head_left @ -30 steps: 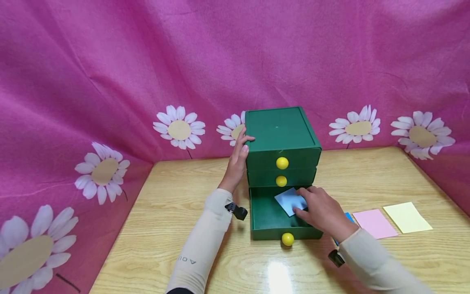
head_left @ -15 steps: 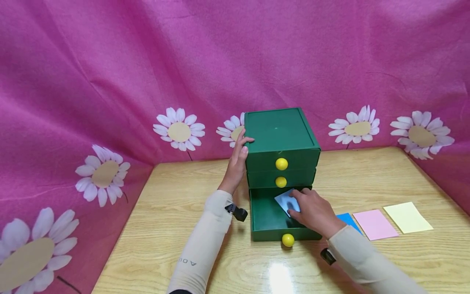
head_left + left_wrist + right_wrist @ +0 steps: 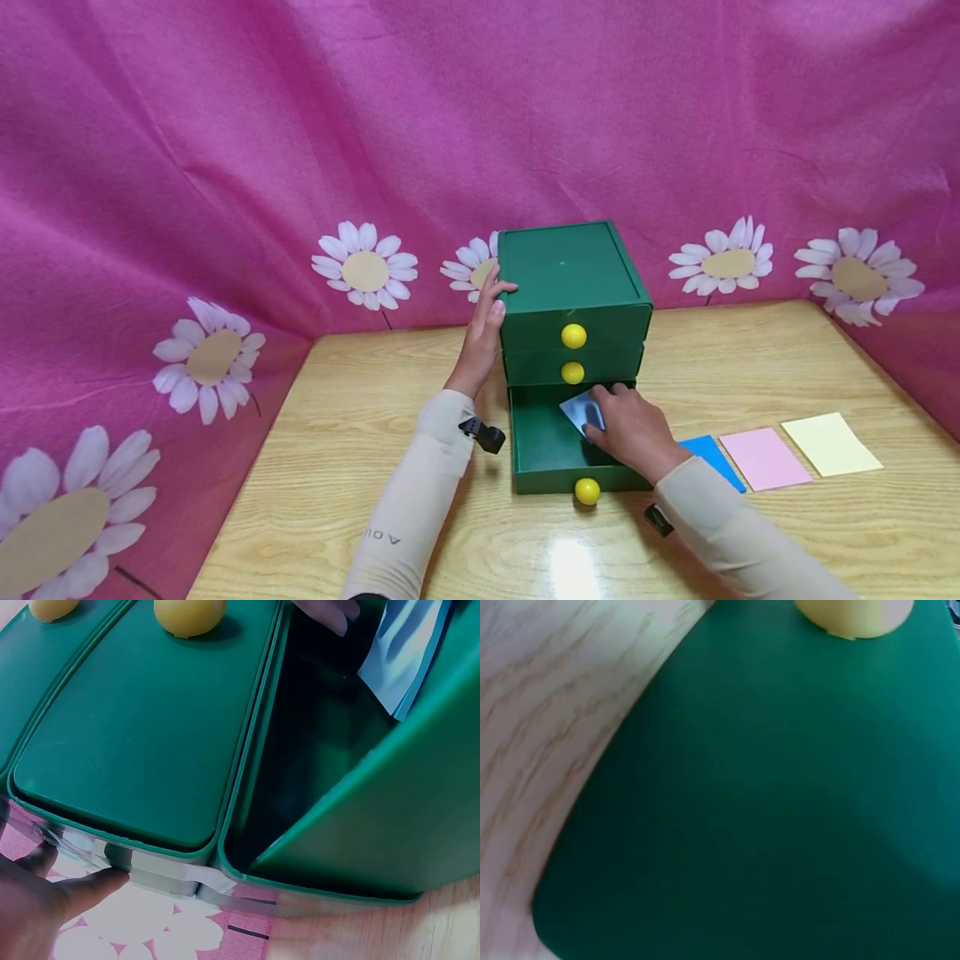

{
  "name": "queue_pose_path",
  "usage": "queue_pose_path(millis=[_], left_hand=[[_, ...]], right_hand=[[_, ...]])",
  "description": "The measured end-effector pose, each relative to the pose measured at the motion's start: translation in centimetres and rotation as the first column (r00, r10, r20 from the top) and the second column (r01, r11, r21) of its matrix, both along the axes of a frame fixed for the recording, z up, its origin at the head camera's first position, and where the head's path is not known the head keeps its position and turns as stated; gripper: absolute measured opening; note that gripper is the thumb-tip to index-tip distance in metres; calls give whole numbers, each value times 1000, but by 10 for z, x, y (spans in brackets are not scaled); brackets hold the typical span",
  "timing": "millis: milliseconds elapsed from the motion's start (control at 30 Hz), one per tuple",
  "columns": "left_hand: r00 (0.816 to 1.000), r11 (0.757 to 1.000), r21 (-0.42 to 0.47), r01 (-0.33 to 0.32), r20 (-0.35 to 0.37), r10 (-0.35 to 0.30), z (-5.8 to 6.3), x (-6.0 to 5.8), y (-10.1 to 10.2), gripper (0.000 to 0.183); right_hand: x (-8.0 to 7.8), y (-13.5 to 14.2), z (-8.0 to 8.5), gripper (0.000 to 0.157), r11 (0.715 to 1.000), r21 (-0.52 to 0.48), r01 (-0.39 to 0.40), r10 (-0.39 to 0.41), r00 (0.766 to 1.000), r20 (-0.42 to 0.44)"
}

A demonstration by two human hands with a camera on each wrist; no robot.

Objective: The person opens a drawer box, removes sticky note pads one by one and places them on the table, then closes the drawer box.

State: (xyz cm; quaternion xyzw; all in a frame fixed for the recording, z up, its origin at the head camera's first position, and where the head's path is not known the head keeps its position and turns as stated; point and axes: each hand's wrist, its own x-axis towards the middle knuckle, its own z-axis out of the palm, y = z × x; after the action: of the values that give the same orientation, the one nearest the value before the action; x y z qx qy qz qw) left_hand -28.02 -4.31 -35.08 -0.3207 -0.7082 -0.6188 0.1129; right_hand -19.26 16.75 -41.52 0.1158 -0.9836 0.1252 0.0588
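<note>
A green drawer unit (image 3: 573,271) with yellow knobs stands on the table, its bottom drawer (image 3: 536,442) pulled out. My left hand (image 3: 480,342) rests against the unit's upper left side, fingers extended; in the left wrist view its fingers (image 3: 94,889) lie along that side. My right hand (image 3: 633,421) reaches down into the bottom drawer. Its thumb and fingers are bent round the edges of a light-blue sticky note pad (image 3: 577,408), covering the right part of it. The left wrist view shows the pad (image 3: 405,652) inside the drawer, tilted, with several fingertips (image 3: 326,611) near it.
On the table to the right, a blue note pad (image 3: 712,460), a pink one (image 3: 767,458) and a pale yellow one (image 3: 832,444) lie in a row. The right forearm passes close beside the blue one. A pink flowered cloth (image 3: 420,150) hangs behind the table.
My right hand has moved left over the light-blue pad, covering more of it, while the pad's left corner stays put. The blue pad shows more fully. My left hand keeps its place.
</note>
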Motion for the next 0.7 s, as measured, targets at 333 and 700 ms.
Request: queue_pose_path(millis=[333,700], left_hand=[[1000,1000,0,-4,3,4,0,0,0,40],[1000,1000,15,-3,1,3,-1,0,0,39]], right_hand=[[-5,-4,-9,47,998,62,17,-16,1000,-16],[-8,-6,-16,46,995,92,49,-46,998,-33]])
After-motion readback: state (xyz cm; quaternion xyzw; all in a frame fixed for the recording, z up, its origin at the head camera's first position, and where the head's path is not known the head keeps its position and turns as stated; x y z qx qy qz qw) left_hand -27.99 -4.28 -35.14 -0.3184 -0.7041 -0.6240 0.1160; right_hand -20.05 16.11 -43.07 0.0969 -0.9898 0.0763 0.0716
